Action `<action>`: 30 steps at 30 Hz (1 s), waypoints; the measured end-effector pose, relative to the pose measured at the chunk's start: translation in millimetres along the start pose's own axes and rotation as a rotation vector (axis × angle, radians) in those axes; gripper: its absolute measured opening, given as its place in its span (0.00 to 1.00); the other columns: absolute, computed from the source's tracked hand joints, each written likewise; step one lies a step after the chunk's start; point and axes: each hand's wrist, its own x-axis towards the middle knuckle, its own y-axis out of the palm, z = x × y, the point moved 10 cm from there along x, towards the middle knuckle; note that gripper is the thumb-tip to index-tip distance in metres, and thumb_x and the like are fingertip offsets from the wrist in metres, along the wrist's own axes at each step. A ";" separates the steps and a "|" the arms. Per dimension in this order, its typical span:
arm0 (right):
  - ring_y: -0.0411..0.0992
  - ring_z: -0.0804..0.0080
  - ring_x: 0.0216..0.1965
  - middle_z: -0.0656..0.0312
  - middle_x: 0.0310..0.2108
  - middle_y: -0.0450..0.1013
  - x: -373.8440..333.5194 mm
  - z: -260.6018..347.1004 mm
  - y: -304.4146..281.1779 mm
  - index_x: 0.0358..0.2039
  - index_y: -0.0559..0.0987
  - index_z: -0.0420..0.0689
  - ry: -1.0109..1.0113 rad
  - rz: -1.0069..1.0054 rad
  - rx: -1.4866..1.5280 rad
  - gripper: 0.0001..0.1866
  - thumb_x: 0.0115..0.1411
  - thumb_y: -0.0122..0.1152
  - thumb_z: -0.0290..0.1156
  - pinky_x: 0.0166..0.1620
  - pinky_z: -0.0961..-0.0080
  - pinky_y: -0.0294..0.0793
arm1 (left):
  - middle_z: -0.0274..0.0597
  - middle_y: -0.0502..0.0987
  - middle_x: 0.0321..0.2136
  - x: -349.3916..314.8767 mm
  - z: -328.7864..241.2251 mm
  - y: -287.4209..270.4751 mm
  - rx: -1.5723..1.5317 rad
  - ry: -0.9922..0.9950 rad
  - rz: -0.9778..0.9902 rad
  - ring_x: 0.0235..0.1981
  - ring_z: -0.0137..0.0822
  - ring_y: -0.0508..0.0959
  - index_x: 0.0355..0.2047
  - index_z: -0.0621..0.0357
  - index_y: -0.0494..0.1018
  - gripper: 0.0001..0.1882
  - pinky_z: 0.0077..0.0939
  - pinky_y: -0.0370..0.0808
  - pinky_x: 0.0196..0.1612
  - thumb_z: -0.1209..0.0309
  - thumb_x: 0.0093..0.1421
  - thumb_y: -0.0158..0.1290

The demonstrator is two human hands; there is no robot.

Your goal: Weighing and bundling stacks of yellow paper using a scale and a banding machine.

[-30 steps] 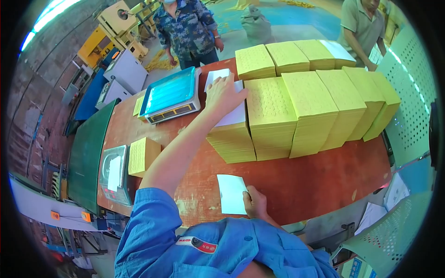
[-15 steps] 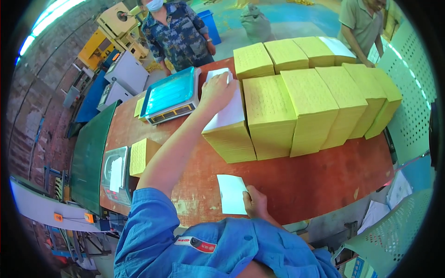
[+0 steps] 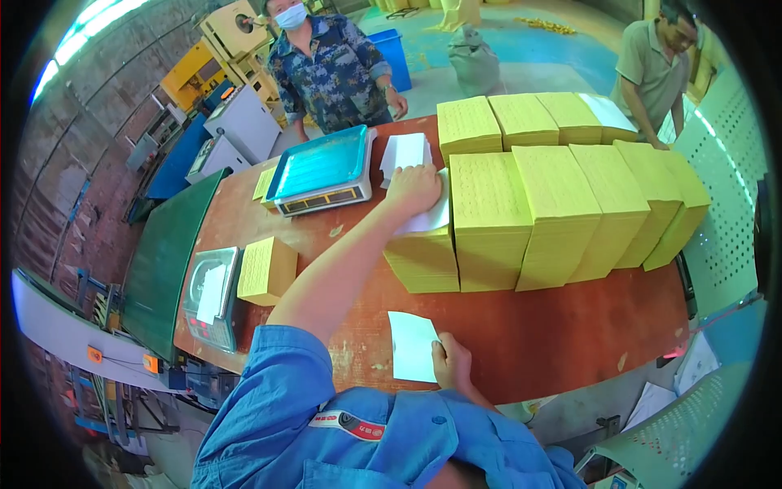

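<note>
My left hand (image 3: 414, 192) reaches forward, its fingers bent down on a white sheet (image 3: 433, 217) that lies on the nearest left stack of yellow paper (image 3: 423, 259). The fingertips are partly hidden behind the knuckles. Just beyond that hand sits a small pile of white paper (image 3: 405, 151). Close to my body, my right hand (image 3: 453, 360) pinches the right edge of another white sheet (image 3: 414, 346), held over the red-brown table (image 3: 350, 285).
Several yellow paper stacks (image 3: 562, 183) fill the table's right side. A scale with a blue tray (image 3: 322, 167) stands at the far left, a smaller scale (image 3: 213, 297) and a yellow block (image 3: 267, 270) nearer. One person (image 3: 330, 69) stands behind the table, another (image 3: 652, 69) at far right.
My left hand has drawn back toward me along the stack, and the white pile beyond it now shows. My right hand still holds its sheet. The view has shifted, so the table sits lower.
</note>
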 end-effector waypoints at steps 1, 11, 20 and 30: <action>0.71 0.54 0.21 0.49 0.21 0.69 1.7 2.1 -2.0 0.30 0.72 0.39 0.004 -0.009 0.072 0.04 0.56 0.59 0.21 0.24 0.63 0.68 | 0.58 0.78 0.36 0.0 0.5 -0.7 -0.003 0.000 -0.003 0.39 0.56 0.78 0.34 0.63 0.72 0.17 0.54 0.69 0.45 0.65 0.63 0.36; 0.69 0.84 0.34 0.70 0.33 0.73 -25.4 -31.2 -6.5 0.43 0.76 0.37 0.244 0.090 0.698 0.10 0.61 0.53 0.21 0.37 0.83 0.69 | 0.57 0.77 0.33 -68.2 -25.7 -7.0 -0.085 0.147 0.024 0.37 0.56 0.77 0.31 0.64 0.71 0.14 0.54 0.69 0.43 0.67 0.63 0.38; 0.75 0.72 0.39 0.61 0.37 0.76 -131.9 -28.4 -36.1 0.44 0.74 0.39 0.485 -0.146 1.096 0.11 0.61 0.51 0.24 0.45 0.73 0.75 | 0.49 0.71 0.31 -246.5 -78.7 -64.9 -0.279 0.470 0.049 0.39 0.48 0.72 0.36 0.61 0.70 0.09 0.50 0.63 0.54 0.69 0.62 0.43; 0.73 0.67 0.43 0.59 0.43 0.76 -233.1 -44.7 111.5 0.50 0.73 0.40 0.813 -0.240 1.362 0.18 0.61 0.50 0.34 0.50 0.68 0.72 | 0.50 0.71 0.34 -347.4 -69.8 -90.9 -0.336 0.732 0.158 0.39 0.50 0.71 0.40 0.63 0.70 0.10 0.50 0.60 0.58 0.71 0.63 0.44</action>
